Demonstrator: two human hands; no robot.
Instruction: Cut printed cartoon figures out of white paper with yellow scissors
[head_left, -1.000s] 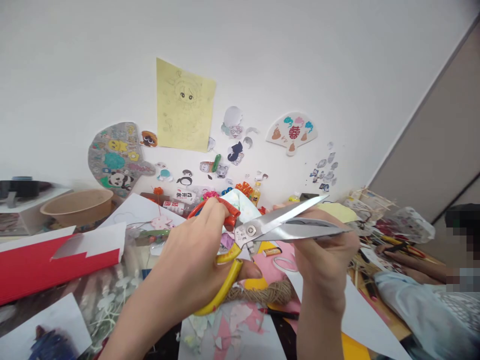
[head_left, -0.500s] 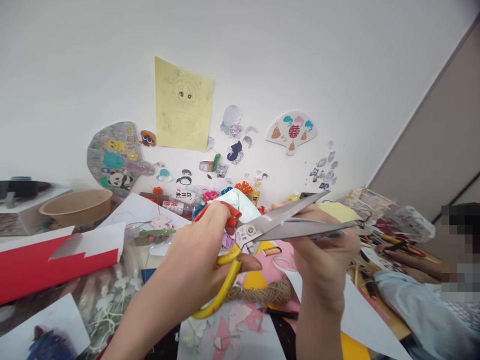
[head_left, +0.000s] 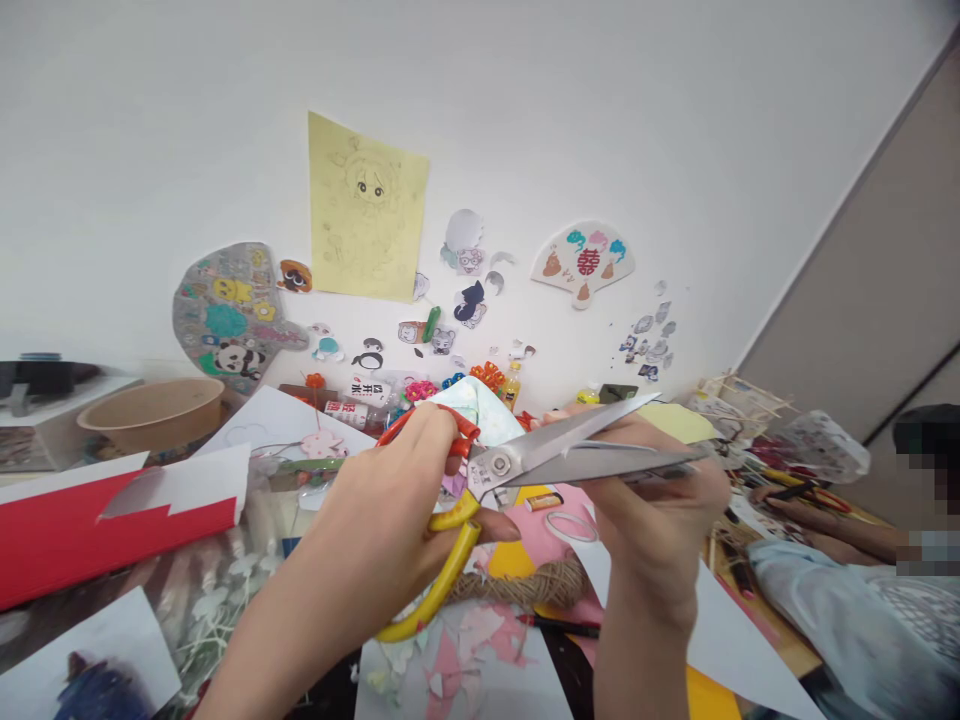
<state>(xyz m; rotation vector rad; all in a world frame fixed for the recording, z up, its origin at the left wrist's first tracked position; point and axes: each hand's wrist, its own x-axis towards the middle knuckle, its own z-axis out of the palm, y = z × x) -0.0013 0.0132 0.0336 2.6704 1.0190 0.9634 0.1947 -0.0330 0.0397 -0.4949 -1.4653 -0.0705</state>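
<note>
My left hand (head_left: 397, 480) is wrapped round the handles of a pair of scissors (head_left: 555, 440), one handle yellow and the other red-orange. The two metal blades point right and stand apart. Behind them my right hand (head_left: 652, 490) is raised with its fingers curled; the blades cover part of it, and I cannot make out what is pinched there. Under the hands lie a ball of brown twine (head_left: 525, 585), a white sheet with pink paper scraps (head_left: 480, 650), a white ring (head_left: 571, 527) and a dark pen (head_left: 559, 626).
A beige bowl (head_left: 150, 415) and a red folded sheet (head_left: 67, 530) are at the left. At the right a person's pale sleeve (head_left: 832, 610) and hand (head_left: 795, 505) rest by the table. Drawings and a fan-shaped cutout (head_left: 585, 262) hang on the wall.
The scissors have moved slightly left and their blade tips sit a bit closer together. My right hand has shifted a little to the right.
</note>
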